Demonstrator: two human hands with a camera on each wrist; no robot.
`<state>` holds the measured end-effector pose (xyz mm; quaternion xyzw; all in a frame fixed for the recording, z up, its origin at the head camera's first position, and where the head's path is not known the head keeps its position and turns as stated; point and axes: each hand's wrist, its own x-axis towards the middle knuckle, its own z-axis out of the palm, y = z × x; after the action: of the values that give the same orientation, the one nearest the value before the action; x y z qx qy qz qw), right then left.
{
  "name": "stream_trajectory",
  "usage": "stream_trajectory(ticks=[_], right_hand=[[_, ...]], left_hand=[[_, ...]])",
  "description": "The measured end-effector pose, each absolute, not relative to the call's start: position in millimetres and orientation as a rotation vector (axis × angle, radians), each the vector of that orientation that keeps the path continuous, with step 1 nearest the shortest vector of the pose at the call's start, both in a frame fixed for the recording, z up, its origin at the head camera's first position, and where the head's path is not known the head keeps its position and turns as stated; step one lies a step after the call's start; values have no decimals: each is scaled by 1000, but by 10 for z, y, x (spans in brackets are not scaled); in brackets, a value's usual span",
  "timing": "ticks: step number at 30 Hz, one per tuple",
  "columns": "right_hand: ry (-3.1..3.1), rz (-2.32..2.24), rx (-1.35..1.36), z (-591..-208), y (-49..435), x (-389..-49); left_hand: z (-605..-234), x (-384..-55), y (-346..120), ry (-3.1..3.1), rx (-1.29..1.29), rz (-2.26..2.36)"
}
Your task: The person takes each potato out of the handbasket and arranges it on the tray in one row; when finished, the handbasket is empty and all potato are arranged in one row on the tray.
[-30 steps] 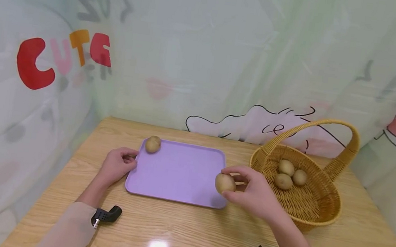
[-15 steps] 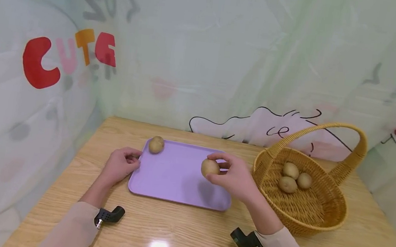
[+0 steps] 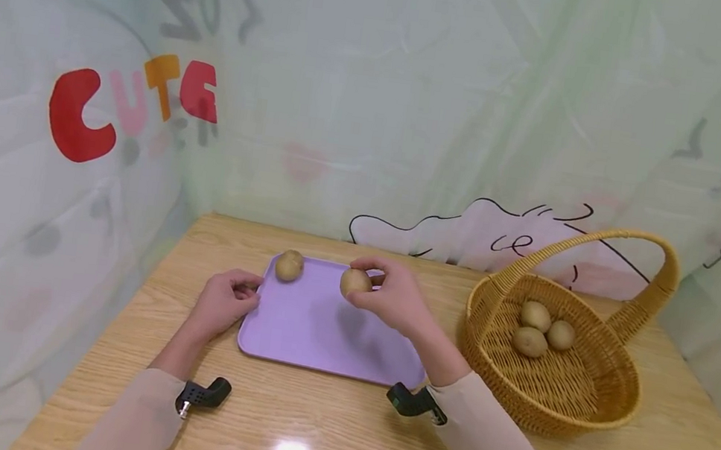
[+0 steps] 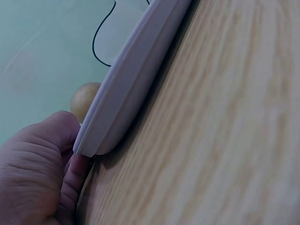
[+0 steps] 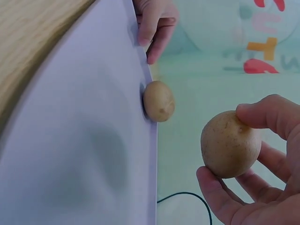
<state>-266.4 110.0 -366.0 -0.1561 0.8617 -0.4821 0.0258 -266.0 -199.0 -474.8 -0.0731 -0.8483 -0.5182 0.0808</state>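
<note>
A purple tray (image 3: 300,330) lies on the wooden tabletop (image 3: 283,414), and well to its right stands a wicker basket (image 3: 515,398) whose tall handle (image 3: 591,242) arches over the opening. Three potatoes (image 3: 531,342) sit close together inside that basket, towards its far side. Behind the tray hangs a pale curtain (image 3: 361,112) with coloured letters (image 3: 83,116) printed on it, up and to the tray's left. Another potato (image 3: 289,266) rests in the tray's far left corner. The right forearm (image 3: 442,355), in a light sleeve (image 3: 483,435), reaches across the tray's right side and hides part of that edge from the head view. Each wrist wears a small black camera (image 3: 205,393). The right hand (image 3: 397,301) holds the carried potato (image 3: 355,283) between thumb and fingers, above the far middle part of the tray and clear of its surface, right of the potato in the corner. The left hand (image 3: 225,304) pinches the tray's left edge, thumb at the rim and a finger beneath. A second ago the carried potato was over the tray's right edge; it has since travelled left and farther from the person. The left hand has stayed at the tray's edge, and the corner potato and those in the basket lie as before.
</note>
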Motion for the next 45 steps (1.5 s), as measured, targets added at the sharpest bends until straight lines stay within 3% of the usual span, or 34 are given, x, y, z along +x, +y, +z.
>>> stream_trajectory(ticks=[17, 24, 45], right_hand=[[2636, -1564, -409, -3965, 659, -3124], [2809, -1351, -457, -4152, 525, -3320], [2858, -1184, -438, -4159, 319, -3338]], left_hand=[[-4715, -2667, -1971, -2522, -227, -1521], [-4717, -2677, -1956, -2509, -218, -1537], [-4754, -2676, -1984, -2499, -209, -1575]])
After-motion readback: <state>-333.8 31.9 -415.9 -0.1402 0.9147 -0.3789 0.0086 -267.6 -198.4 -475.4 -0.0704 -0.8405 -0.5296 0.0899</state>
